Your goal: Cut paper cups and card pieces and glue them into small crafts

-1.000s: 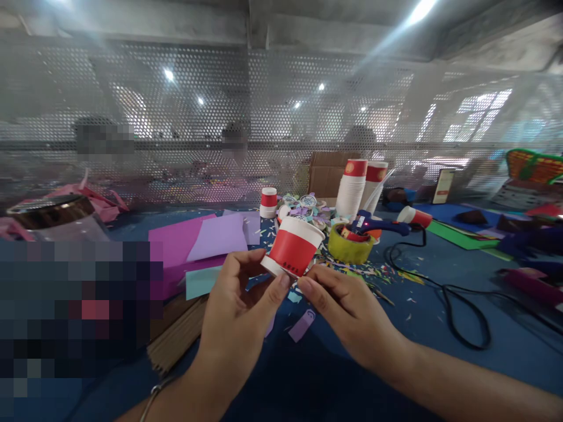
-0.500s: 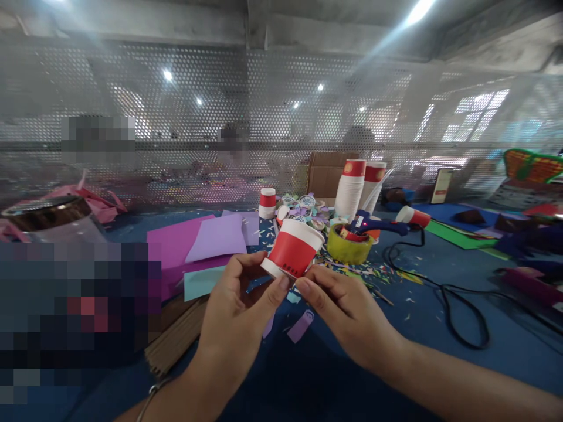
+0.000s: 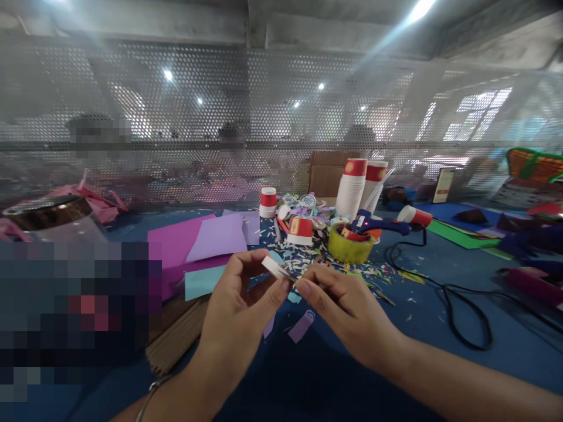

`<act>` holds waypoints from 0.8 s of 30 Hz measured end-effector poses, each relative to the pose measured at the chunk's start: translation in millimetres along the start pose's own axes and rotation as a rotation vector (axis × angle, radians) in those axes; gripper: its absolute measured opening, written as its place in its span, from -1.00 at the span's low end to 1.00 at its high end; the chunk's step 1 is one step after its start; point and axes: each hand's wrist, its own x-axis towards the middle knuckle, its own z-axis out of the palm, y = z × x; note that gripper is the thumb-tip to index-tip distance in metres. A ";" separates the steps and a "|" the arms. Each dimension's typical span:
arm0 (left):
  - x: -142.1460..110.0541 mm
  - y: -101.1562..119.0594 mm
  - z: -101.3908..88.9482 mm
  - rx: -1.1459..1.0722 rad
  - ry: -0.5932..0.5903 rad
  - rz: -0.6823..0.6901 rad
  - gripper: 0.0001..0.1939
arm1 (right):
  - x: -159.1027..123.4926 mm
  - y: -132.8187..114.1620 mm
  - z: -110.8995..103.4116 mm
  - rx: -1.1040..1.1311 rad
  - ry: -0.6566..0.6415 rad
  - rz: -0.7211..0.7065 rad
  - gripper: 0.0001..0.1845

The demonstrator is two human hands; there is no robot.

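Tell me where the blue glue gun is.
Head view, right of centre: the blue glue gun lies over the yellow roll, in front of the stacked cups.

White piece (image 3: 273, 266), tilted, held aloft, possibly paper

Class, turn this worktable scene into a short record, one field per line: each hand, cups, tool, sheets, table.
Left hand: pinching a small flat white piece, material unclear
Right hand: close by the piece's dark end; grip unclear
Cups: a red-and-white paper cup beyond the hands; a tall stack of white-and-red paper cups farther back
Tool: blue glue gun resting on a yellow ring-shaped roll
Sheets: magenta paper, lilac paper
Table: dark blue surface
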 end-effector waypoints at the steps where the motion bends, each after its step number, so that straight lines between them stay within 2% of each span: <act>1: 0.0 0.1 0.2 0.002 -0.003 -0.003 -0.61 | 0.1 -0.5 0.0 0.001 -0.001 -0.004 -0.60; 12: -2.3 3.6 2.8 -0.024 0.005 -0.020 -0.65 | -1.3 -2.2 0.6 0.012 0.005 -0.003 -0.61; 19: -1.3 2.3 -1.1 -0.063 -0.070 -0.081 -0.69 | -0.8 -2.8 0.1 0.015 -0.001 0.000 -0.62; 24: -1.3 0.4 -2.2 -0.040 -0.054 -0.047 -0.72 | -1.5 -2.0 -0.6 0.003 0.000 0.001 -0.63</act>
